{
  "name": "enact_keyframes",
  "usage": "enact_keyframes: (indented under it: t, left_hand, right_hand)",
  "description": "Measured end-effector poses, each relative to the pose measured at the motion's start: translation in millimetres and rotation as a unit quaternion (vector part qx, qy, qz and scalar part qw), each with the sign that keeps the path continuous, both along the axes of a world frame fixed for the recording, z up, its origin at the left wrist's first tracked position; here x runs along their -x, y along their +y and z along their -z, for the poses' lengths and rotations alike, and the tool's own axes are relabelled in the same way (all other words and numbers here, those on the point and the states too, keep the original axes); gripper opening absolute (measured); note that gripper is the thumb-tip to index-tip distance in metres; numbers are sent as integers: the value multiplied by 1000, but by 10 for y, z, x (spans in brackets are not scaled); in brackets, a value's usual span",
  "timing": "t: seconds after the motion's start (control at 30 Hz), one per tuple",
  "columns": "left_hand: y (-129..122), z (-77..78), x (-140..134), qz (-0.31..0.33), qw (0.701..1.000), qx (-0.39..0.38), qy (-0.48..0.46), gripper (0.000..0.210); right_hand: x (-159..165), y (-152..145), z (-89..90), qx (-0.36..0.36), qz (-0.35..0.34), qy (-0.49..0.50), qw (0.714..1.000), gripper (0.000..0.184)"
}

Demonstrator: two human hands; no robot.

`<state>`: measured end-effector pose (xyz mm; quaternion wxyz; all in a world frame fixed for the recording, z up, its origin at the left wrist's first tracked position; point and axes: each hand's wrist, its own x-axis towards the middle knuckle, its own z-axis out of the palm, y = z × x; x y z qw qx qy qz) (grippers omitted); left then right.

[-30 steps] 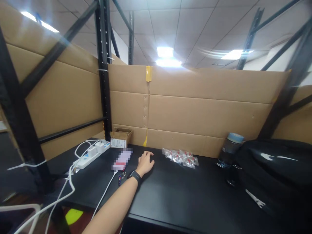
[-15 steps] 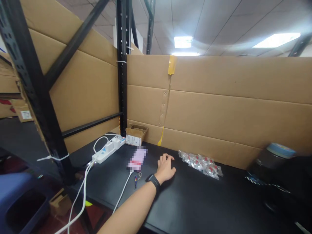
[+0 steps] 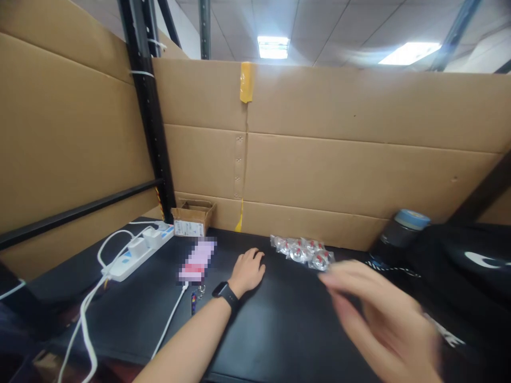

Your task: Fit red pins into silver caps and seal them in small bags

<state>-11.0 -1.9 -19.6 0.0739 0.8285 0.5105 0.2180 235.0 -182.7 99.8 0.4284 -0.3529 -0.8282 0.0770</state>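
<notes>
My left hand [image 3: 248,270], with a black watch [image 3: 225,294] on its wrist, lies on the black tabletop [image 3: 275,340]. Its fingers are loosely bent and apart, holding nothing. Small clear plastic packets [image 3: 297,251] with shiny round pieces and red spots are at the back of the table, right of that hand. My right hand [image 3: 387,314] is blurred in the right foreground. Its thumb and forefinger point towards the packets, a gap shows between them, and no object is visible in them. In this view the fingertips come close to the nearest packet; contact is unclear.
Left of my hand lie a pixelated phone [image 3: 197,259] on a white cable and a small keychain [image 3: 194,301]. A white power strip [image 3: 138,252] and a small cardboard box [image 3: 194,219] stand farther left. A blue-lidded bottle [image 3: 399,234] and a black bag [image 3: 471,266] are at right.
My right hand has come into view from the lower right, towards the packets. The view has turned right, shifting everything leftward. My left hand stays resting on the table.
</notes>
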Motion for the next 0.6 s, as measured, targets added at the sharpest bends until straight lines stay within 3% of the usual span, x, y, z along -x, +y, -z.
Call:
enact_keyframes:
  t: [0.03, 0.1, 0.2, 0.27, 0.33, 0.6]
  left_hand:
    - [0, 5, 12, 3, 1000, 1, 13, 45]
    - [-2, 16, 35, -10, 999, 10, 30, 47]
    - [-1, 32, 52, -22, 999, 28, 38, 49]
    - [2, 44, 53, -24, 998, 31, 38, 51]
    - [7, 59, 50, -25, 998, 28, 41, 51]
    - [19, 70, 58, -27, 999, 4, 27, 48]
  right_hand:
    - [-33, 237, -43, 28, 27, -25, 999, 30]
    - [-166, 687, 69, 96, 64, -94, 989, 28]
    - [-472, 1126, 546, 156, 60, -179, 969, 28]
    - [-649, 1248, 842, 168, 49, -208, 962, 31]
    - [-752, 1286, 1007, 173, 47, -210, 961, 30]
    - [-783, 1220, 1016, 183, 45, -207, 960, 33]
